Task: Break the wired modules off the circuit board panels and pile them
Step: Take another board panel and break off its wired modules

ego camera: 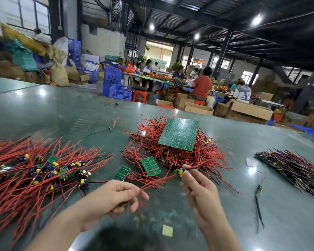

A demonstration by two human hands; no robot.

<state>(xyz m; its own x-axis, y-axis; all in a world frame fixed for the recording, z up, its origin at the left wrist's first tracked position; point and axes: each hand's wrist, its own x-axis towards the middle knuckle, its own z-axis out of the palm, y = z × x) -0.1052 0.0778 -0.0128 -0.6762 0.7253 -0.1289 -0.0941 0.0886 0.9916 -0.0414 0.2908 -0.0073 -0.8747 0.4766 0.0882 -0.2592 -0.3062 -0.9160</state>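
My right hand pinches a small wired module with a yellow part, held just above the green table. My left hand pinches the red wires that trail from it. A large green circuit board panel lies face down on a heap of red-wired boards. Two smaller panel pieces lie in front of that heap. A pile of separated modules with red wires spreads over the table at the left.
A bundle of dark wires lies at the right, with one loose dark-wired part near it. Stray modules sit farther back on the green table. A yellow square scrap lies near me. People work at tables behind.
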